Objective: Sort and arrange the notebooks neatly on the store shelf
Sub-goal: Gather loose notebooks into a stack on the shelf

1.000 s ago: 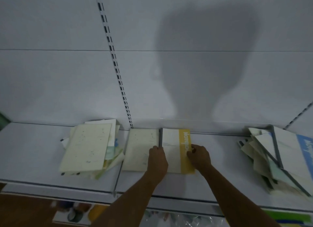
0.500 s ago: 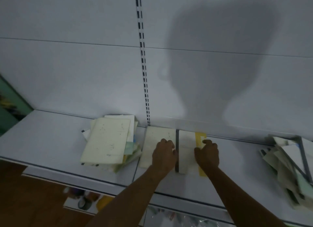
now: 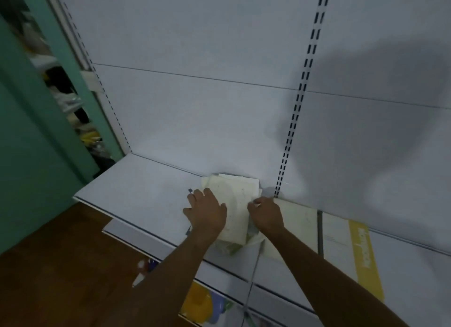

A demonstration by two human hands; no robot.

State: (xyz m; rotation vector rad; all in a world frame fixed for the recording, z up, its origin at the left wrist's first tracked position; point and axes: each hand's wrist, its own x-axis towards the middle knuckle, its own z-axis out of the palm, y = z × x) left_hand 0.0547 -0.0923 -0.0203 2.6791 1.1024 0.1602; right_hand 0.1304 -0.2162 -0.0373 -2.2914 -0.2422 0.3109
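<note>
A white store shelf [image 3: 136, 195] runs out from a plain white back panel [image 3: 195, 119], which carries two slotted uprights; the nearer slotted upright [image 3: 292, 121] comes down to the shelf just beyond the right fingertips. Left of the left fingers the shelf surface is bare as far as its left end, where a teal wall [image 3: 29, 136] and a strip of blurred goods begin. The shelf's front edge passes under both forearms, with brown floor [image 3: 61, 265] below it.

The loose stack of cream notebooks [image 3: 234, 204] lies between the two hands, its far edge close to the back panel and its near corner close to the shelf's front lip, with corners of lower books poking out unevenly. The left hand [image 3: 206, 214] lies palm down on the stack's left side, fingers spread and fairly straight, fingertips reaching past the stack's left edge. The right hand [image 3: 264, 215] is at the stack's right edge, fingers curled and pinching that edge near its far corner.

Right of the right hand, a cream notebook [image 3: 296, 226] lies flat, touching a white notebook with a yellow band [image 3: 346, 253] beside it. Both forearms reach in from the lower right.
</note>
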